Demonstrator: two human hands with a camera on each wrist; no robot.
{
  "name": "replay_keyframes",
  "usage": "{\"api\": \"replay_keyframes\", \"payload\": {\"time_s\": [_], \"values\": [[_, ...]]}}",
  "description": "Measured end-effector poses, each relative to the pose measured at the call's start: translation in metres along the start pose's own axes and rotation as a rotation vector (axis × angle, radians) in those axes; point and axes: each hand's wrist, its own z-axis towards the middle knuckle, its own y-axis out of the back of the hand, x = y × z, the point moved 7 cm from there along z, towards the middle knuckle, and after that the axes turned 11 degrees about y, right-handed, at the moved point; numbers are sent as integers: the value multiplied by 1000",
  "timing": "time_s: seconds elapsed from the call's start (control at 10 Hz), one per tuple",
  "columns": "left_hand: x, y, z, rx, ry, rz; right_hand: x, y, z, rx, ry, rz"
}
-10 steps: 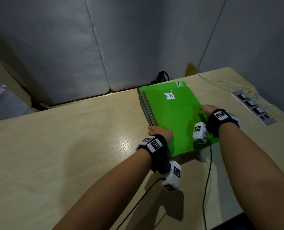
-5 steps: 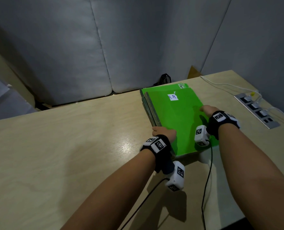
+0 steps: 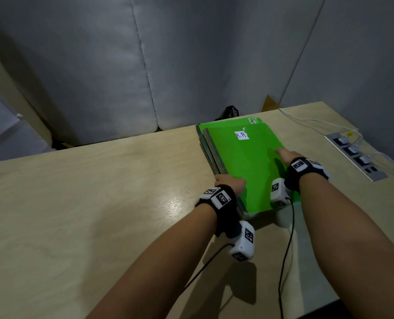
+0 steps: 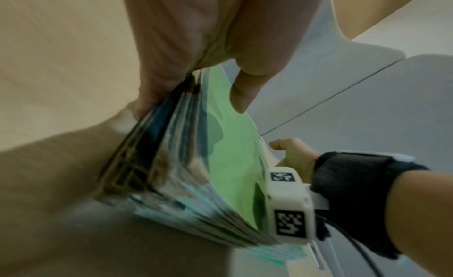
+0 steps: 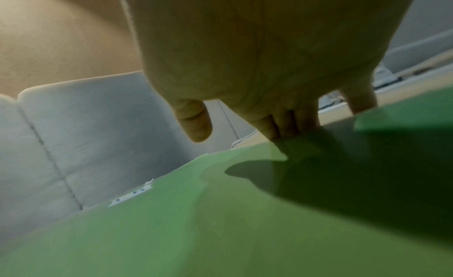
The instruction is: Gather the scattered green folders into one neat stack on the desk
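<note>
The left hand (image 3: 229, 184) grips the left edge of the stack of green folders (image 3: 244, 162), fingers curled at its side, thumb above the top. The stack sits near the tabletop's (image 3: 99, 203) far edge, right of the middle; the right hand (image 3: 288, 156) presses near-straight fingers on its right edge. It looks thick and probably heavy, with smooth covers likely to slide, so clamp its 2 long sides.

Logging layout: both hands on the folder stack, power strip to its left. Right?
No: the head view shows the power strip right of the stack, not left. The left hand and right hand are both on it.
</note>
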Motion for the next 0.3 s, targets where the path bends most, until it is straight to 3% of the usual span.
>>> {"api": "replay_keyframes", "payload": {"time_s": [0.1, 0.3], "values": [[2, 13, 0, 40, -16, 59, 6, 4, -3, -32, -9, -48], [16, 77, -6, -15, -70, 239, 39, -12, -41, 31, 78, -231]]}}
